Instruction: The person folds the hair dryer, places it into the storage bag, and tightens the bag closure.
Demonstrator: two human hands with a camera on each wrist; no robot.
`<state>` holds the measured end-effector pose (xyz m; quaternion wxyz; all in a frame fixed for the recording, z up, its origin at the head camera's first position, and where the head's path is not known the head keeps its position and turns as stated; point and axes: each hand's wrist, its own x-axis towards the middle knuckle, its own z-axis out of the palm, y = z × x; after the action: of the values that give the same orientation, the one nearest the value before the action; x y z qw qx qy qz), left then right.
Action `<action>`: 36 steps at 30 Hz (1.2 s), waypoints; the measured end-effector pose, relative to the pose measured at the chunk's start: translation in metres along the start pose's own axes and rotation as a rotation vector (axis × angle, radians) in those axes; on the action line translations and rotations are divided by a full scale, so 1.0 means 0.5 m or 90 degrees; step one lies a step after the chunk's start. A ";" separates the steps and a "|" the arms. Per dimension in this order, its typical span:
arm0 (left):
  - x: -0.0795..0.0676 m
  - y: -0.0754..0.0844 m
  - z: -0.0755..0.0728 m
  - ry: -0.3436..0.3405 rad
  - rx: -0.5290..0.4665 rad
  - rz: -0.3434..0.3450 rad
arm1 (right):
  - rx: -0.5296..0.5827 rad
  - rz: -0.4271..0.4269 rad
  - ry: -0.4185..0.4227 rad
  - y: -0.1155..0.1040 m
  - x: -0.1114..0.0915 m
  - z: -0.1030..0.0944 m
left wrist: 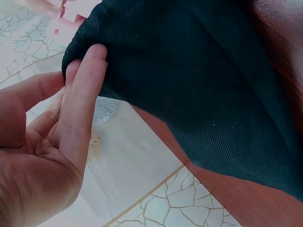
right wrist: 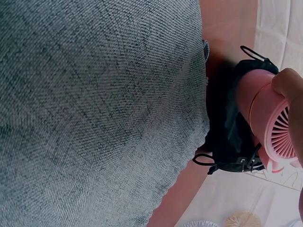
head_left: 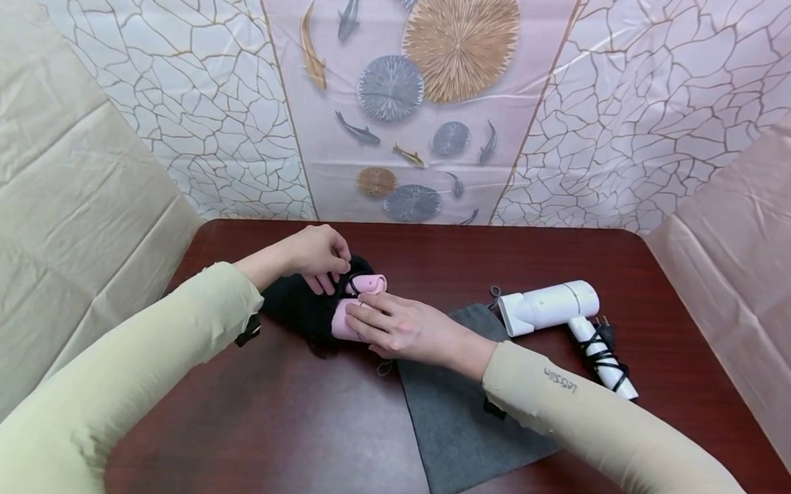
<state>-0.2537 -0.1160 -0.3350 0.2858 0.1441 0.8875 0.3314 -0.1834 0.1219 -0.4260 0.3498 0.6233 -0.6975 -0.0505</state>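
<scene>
One each: pink dryer (head_left: 344, 323), white dryer (head_left: 552, 307), black bag (head_left: 295, 301), grey bag (head_left: 461, 419)
Pink dryer vented, part-bagged, right grip (head_left: 408, 327) clasping; left grip (head_left: 321, 255) pinching black bag

Looks like a small, makeshift booth, screened on three sides: straight ahead a printed backdrop (head_left: 407, 135) with fish (head_left: 313, 48), radial discs (head_left: 460, 43) and gold-crackled panels (head_left: 667, 97), at the left a plain cream drape (head_left: 72, 211), at the right a pinkish drape (head_left: 742, 210), both marked by fold creases. Takes in one dark reddish, wood-look bench (head_left: 261, 433) with rounded far corners, set close to the backdrop. Shows too little beyond the drapes to tell whether set up in a home, an office or a workshop.
</scene>
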 end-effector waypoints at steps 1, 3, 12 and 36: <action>0.000 0.002 0.001 0.001 0.001 0.004 | -0.002 -0.003 0.000 0.000 0.001 0.002; 0.000 0.004 0.003 0.004 0.006 0.012 | -0.005 -0.005 0.003 0.000 0.001 0.005; 0.002 -0.001 0.007 0.023 0.029 0.039 | -0.010 -0.040 0.022 0.000 -0.002 0.010; -0.033 -0.012 0.009 0.014 -0.057 0.023 | 0.116 0.070 0.056 0.028 0.000 0.019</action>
<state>-0.2382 -0.1256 -0.3347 0.2764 0.1436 0.8719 0.3778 -0.2003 0.1212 -0.4262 0.3242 0.6148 -0.7164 0.0602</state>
